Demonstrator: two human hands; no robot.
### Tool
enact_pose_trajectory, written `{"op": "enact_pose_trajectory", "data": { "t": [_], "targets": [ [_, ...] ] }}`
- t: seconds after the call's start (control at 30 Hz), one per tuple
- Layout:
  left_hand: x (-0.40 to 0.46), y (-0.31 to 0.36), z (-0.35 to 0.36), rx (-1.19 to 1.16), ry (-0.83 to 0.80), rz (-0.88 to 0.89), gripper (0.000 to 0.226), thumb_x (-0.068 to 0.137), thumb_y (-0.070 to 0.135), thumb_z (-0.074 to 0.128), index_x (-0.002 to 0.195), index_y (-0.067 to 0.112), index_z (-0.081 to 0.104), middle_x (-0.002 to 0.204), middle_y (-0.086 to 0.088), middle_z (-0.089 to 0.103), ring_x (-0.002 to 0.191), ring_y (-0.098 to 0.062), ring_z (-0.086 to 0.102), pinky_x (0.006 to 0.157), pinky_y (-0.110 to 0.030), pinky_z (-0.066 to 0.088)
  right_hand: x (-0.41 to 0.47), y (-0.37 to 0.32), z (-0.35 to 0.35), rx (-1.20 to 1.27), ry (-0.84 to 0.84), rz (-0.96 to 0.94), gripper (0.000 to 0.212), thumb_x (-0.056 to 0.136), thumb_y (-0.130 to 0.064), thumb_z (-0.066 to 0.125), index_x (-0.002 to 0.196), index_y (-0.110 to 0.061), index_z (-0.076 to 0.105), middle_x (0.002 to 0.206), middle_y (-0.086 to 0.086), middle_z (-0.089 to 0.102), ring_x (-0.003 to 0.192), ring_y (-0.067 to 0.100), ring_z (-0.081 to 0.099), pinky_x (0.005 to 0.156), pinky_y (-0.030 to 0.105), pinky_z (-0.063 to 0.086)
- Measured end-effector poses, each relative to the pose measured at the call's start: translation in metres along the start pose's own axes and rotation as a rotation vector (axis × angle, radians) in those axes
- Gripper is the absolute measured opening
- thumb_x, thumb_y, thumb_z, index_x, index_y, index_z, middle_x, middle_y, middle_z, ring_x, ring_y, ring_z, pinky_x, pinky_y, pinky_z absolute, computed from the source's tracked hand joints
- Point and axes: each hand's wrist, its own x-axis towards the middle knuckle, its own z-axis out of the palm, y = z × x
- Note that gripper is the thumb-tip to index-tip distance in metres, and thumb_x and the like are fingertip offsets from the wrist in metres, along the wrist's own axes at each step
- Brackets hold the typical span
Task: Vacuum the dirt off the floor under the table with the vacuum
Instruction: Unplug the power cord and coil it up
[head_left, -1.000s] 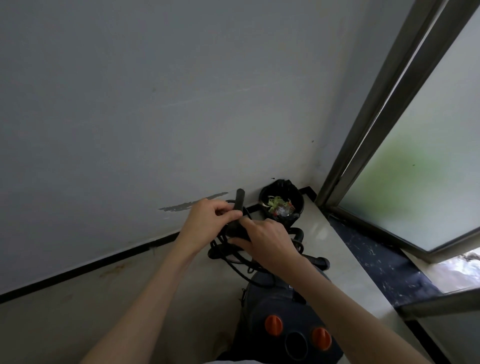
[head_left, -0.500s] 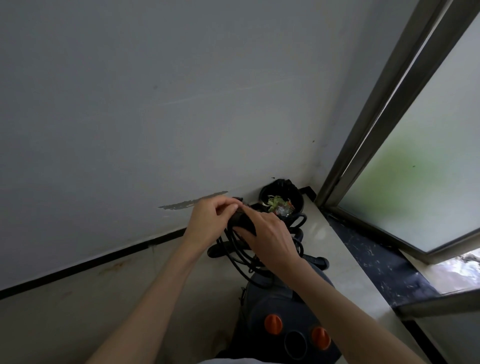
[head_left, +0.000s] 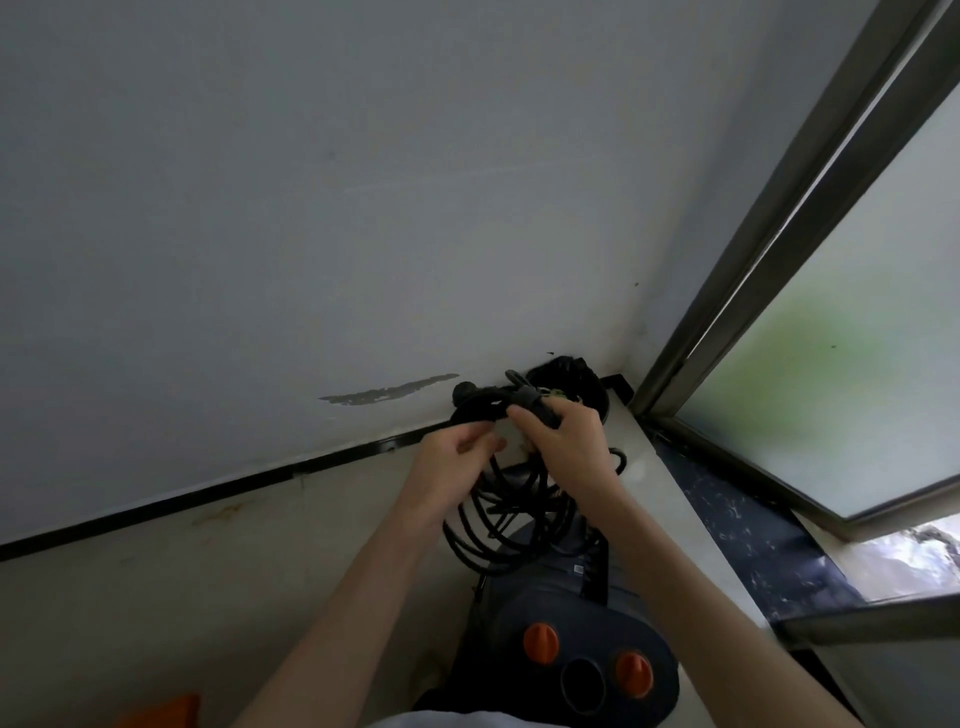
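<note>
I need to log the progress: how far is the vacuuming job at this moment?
Still early. Done: the person stands at the vacuum in the corner. In hand: the right hand grips the top of the coiled black power cord, and the left hand is at the loops. Left: uncoil the cord, plug in and vacuum; no table shows.

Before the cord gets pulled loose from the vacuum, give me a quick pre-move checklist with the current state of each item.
1. Right hand has the power cord bundle: ok, its fingers curl round the top of the coil.
2. Left hand has a strand: cannot tell; its curled fingers sit at the loops.
3. Cord unwound: not ok, loops hang bunched above the vacuum.
4. Plug located: ok, it sticks out at the coil's upper left.
5. Wall socket in view: not ok, none visible.
6. Trash bin clear of cord: cannot tell, it stands close behind.
</note>
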Motion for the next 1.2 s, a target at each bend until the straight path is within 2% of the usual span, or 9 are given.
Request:
{"op": "enact_pose_trajectory", "data": {
  "t": [0.07,0.2,0.3,0.43,0.57,0.7,0.77,0.97,1.2],
  "targets": [
    [0.004,-0.002,0.0,0.098,-0.027,0.008,0.036,0.095,0.018,0.054,0.13,0.011,0.055,0.122,-0.003,0.063,0.114,-0.012,0.057,0.086,-0.017,0.039,0.0,0.001,0.001,0.11,0.002,0.067,0.037,0.089,-0.027,0.065,0.056,-0.012,0.054,0.051,-0.001,0.053,0.053,0.018,0.049,0.058,0.031,0.043],
    [0.006,-0.008,0.009,0.489,-0.081,0.162,0.04,0.097,0.017,0.047,0.138,0.017,0.046,0.131,-0.004,0.056,0.12,-0.02,0.052,0.09,-0.024,0.04,-0.003,0.003,0.006,0.263,-0.032,0.196,0.039,0.089,-0.023,0.066,0.053,-0.011,0.054,0.05,-0.001,0.052,0.055,0.02,0.048,0.061,0.033,0.044],
    [0.006,-0.007,0.014,0.283,-0.235,0.144,0.042,0.098,0.02,0.047,0.139,0.023,0.04,0.129,-0.002,0.056,0.115,-0.02,0.056,0.089,-0.025,0.044,-0.005,0.0,0.003,0.378,-0.073,0.281,0.04,0.089,-0.023,0.065,0.053,-0.011,0.055,0.053,0.001,0.054,0.057,0.018,0.051,0.065,0.031,0.048],
    [0.004,0.0,0.013,-0.075,-0.227,0.047,0.02,0.098,0.018,0.048,0.114,0.023,0.058,0.102,0.013,0.062,0.091,0.002,0.058,0.068,-0.007,0.045,-0.006,-0.006,-0.003,0.455,-0.118,0.315,0.04,0.089,-0.026,0.065,0.055,-0.009,0.055,0.058,0.006,0.054,0.061,0.023,0.055,0.068,0.033,0.053],
    [0.001,-0.003,0.018,-0.088,-0.167,0.061,0.024,0.101,0.016,0.04,0.118,0.022,0.056,0.101,0.01,0.062,0.094,-0.005,0.061,0.077,-0.017,0.05,-0.007,-0.007,-0.002,0.362,-0.129,0.277,0.041,0.089,-0.028,0.065,0.055,-0.009,0.055,0.059,0.007,0.054,0.067,0.027,0.054,0.079,0.043,0.053],
    [0.0,-0.005,0.015,-0.133,-0.169,0.109,0.021,0.1,0.014,0.044,0.115,0.018,0.058,0.093,0.013,0.062,0.079,0.01,0.059,0.068,-0.003,0.044,-0.005,-0.007,-0.007,0.312,-0.178,0.273,0.044,0.09,-0.029,0.063,0.052,-0.011,0.054,0.052,0.001,0.052,0.055,0.017,0.051,0.066,0.03,0.048],
    [0.002,-0.006,0.012,-0.125,-0.175,0.132,0.019,0.098,0.008,0.047,0.109,0.013,0.061,0.092,0.009,0.065,0.078,0.013,0.061,0.069,-0.003,0.044,-0.004,-0.006,-0.009,0.314,-0.187,0.293,0.043,0.091,-0.03,0.063,0.053,-0.01,0.055,0.052,0.0,0.053,0.052,0.014,0.051,0.063,0.029,0.047],
    [0.002,-0.006,0.01,-0.131,-0.199,0.068,0.025,0.094,-0.002,0.049,0.111,0.01,0.062,0.09,0.003,0.068,0.079,0.003,0.062,0.071,-0.006,0.048,-0.002,0.001,-0.01,0.381,-0.216,0.376,0.031,0.09,-0.028,0.065,0.067,-0.006,0.061,0.052,0.0,0.055,0.052,0.016,0.052,0.06,0.028,0.048],
    [0.003,0.001,0.003,0.019,-0.165,0.042,0.011,0.089,0.006,0.061,0.088,0.012,0.07,0.075,0.005,0.068,0.07,0.0,0.063,0.061,-0.004,0.045,-0.003,0.001,-0.013,0.275,-0.255,0.289,0.03,0.092,-0.027,0.062,0.08,0.0,0.065,0.061,0.004,0.058,0.065,0.023,0.056,0.07,0.035,0.049]
  ]
}}
